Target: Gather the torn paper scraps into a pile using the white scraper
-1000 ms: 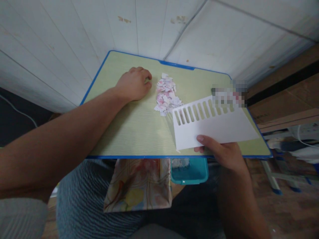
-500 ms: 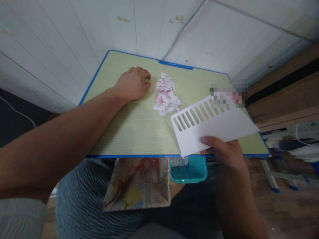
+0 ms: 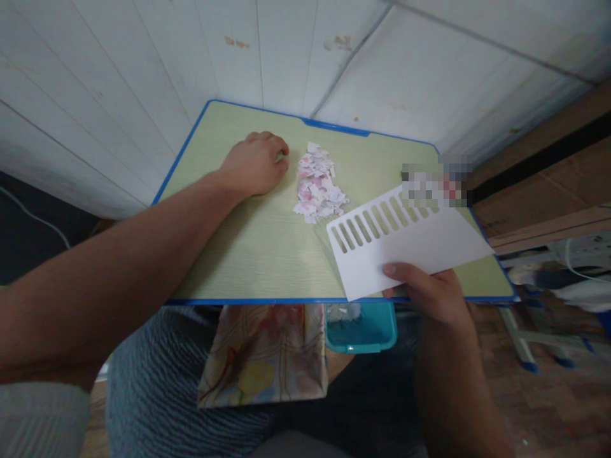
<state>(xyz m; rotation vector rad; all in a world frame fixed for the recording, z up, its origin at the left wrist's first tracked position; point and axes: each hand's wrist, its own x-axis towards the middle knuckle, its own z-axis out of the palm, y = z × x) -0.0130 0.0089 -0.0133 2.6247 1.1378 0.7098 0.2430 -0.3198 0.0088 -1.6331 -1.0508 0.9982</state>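
My left hand (image 3: 258,162) rests on the folding table's top (image 3: 258,254), its fingers loosely curled in and nothing visible in them. Just right of it lies a pile of torn paper scraps (image 3: 321,191), white with pink patches. My right hand (image 3: 429,289) grips a flat white slotted card (image 3: 405,251) by its near edge, thumb on top. A row of long rounded slots runs along the card's far side, and clear film seems to stick out at its left end. A blurred-out patch (image 3: 424,184) covers its far right part.
Below the table's blue front edge sit a teal plastic bin (image 3: 365,334) with whitish bits inside and a patterned open bag or box (image 3: 272,375). White panelled wall (image 3: 286,57) stands behind the table. Cardboard boxes (image 3: 548,172) are stacked at the right.
Both hands and the slotted card stay nearly where they were. The whole view has shifted very slightly; the paper pile looks the same.
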